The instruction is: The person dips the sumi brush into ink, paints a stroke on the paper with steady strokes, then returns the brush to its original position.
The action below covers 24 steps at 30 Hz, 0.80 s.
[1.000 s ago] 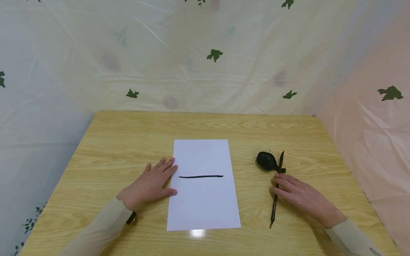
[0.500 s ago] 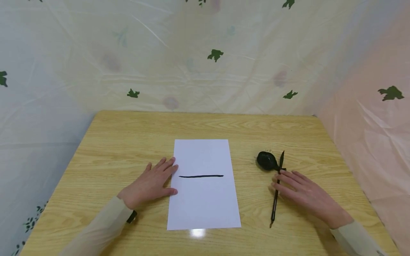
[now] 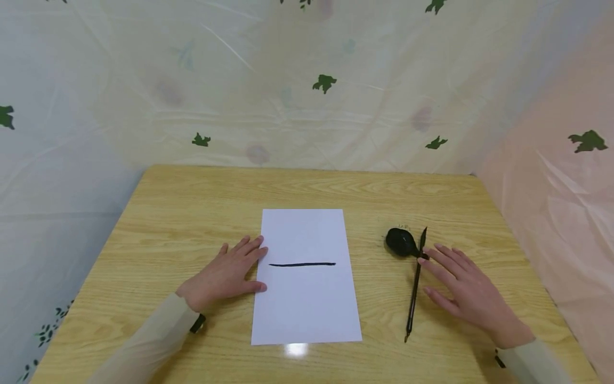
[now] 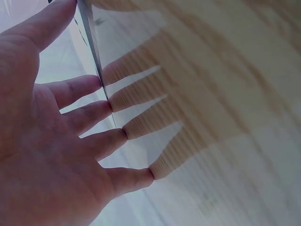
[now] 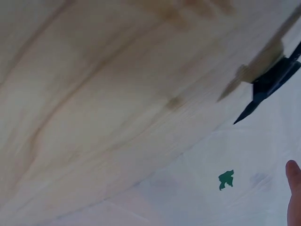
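My left hand (image 3: 223, 280) rests on the wooden table with its fingers spread, fingertips and thumb on the left edge of a white sheet of paper (image 3: 307, 312). One black horizontal stroke (image 3: 302, 264) crosses the paper's middle. To the right, a dark writing brush (image 3: 413, 306) lies with its pointed tip away from me, its upper shaft across the narrow end of a black spoon-shaped dish (image 3: 400, 242). My right hand (image 3: 472, 298) hovers beside the brush, fingers extended and holding nothing. In the right wrist view, the dark brush tip (image 5: 245, 112) juts past the dish (image 5: 275, 77).
The wood-grain table (image 3: 192, 197) ends at a pale curtain (image 3: 249, 96) with green leaf-like prints behind it. A pinkish curtain (image 3: 566, 213) hangs along the right side. Faint dark marks lie on the wood around the dish.
My right hand has let go of the brush, lifted and drawn back to the right, its fingers straightening. The brush stays on the dish. My left hand and the paper keep their place.
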Motion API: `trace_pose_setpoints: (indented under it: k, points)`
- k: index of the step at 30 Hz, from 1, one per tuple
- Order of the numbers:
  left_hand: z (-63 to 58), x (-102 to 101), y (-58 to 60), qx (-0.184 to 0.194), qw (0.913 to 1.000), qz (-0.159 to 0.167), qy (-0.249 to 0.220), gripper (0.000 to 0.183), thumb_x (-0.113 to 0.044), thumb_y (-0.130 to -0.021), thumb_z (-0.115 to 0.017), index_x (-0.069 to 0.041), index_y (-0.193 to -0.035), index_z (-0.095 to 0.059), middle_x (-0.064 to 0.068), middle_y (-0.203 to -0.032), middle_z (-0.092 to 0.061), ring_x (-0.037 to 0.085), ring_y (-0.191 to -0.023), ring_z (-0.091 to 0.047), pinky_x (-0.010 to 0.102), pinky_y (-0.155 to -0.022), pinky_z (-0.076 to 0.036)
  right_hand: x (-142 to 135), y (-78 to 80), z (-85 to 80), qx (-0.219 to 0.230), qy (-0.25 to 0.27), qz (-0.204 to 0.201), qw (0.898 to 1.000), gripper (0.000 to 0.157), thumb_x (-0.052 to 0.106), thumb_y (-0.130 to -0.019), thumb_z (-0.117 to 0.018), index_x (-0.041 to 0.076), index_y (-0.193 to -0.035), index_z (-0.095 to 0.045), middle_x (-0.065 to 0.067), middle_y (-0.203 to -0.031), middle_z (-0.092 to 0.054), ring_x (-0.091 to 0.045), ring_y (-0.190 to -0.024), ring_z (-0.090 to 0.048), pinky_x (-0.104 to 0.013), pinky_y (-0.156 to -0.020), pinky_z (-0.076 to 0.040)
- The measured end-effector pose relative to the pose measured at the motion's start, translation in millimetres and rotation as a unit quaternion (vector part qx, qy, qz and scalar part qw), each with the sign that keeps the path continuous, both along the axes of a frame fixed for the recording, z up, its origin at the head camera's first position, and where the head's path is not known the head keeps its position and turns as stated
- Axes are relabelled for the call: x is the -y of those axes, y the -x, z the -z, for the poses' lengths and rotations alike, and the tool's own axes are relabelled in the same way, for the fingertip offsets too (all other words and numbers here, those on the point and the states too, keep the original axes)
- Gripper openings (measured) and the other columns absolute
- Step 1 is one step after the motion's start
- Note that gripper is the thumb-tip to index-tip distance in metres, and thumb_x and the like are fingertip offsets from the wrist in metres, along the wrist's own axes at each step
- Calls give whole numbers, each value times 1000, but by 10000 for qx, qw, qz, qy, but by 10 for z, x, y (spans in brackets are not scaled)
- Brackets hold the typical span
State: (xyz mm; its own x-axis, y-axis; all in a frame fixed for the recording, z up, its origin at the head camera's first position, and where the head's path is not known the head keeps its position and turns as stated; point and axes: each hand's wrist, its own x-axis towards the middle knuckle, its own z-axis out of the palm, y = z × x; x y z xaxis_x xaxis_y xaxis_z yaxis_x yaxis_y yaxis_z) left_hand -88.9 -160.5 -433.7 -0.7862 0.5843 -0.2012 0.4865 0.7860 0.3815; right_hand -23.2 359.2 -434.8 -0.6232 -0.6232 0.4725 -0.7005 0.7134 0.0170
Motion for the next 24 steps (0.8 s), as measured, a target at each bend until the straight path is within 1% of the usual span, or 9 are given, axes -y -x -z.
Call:
trace_pose_setpoints:
  k: [5, 9, 15, 17, 22, 24]
  points:
    - [3, -1, 3, 6, 10000, -5, -23, 81, -47, -94, -74, -3, -155, -46, 16, -167, -31, 44, -154, -24, 78, -111, -22, 139, 7, 12, -134, 664, 49, 9977, 64, 55, -107, -47, 1, -135, -65, -23, -142, -59, -35, -146, -43, -40, -126, -18]
    - [-4, -9, -1, 41, 10000, -56, -58, 82, -48, -93, -75, -3, -155, -45, 15, -167, -31, 43, -154, -24, 77, -112, -22, 243, 12, 14, -183, 995, 99, 9948, 65, 57, -105, -51, 0, -134, -66, -22, -144, -59, -39, -143, -45, -41, -126, -19]
    - [-16, -2, -8, 118, 9998, -139, -112, 86, -50, -92, -76, -4, -156, -43, 14, -167, -31, 42, -154, -23, 76, -114, -19, 336, 26, 4, -281, 1117, 112, 9933, 65, 57, -105, -51, -1, -132, -67, -20, -147, -58, -40, -142, -47, -42, -126, -20]
    - [-19, 0, -5, 132, 9997, -154, -123, 86, -51, -91, -76, -4, -155, -43, 15, -167, -31, 42, -154, -23, 76, -114, -19, 351, 39, -3, -332, 1135, 91, 9929, 65, 56, -105, -51, -1, -131, -67, -22, -144, -59, -42, -140, -48, -43, -125, -20]
    - [-26, -6, -7, 73, 9997, -164, -168, 82, -56, -91, -74, -5, -150, -50, 14, -167, -32, 42, -154, -23, 78, -112, -20, 373, 84, -25, -478, 1243, 8, 9911, 65, 55, -105, -52, -4, -129, -67, -26, -140, -60, -43, -139, -48, -44, -125, -23]
    - [-26, -10, -9, 0, 9997, -147, -193, 79, -56, -91, -73, -5, -147, -53, 15, -166, -33, 43, -154, -25, 79, -111, -22, 378, 104, -34, -540, 1280, -18, 9903, 65, 54, -105, -52, -5, -128, -68, -25, -141, -60, -42, -140, -48, -44, -125, -23]
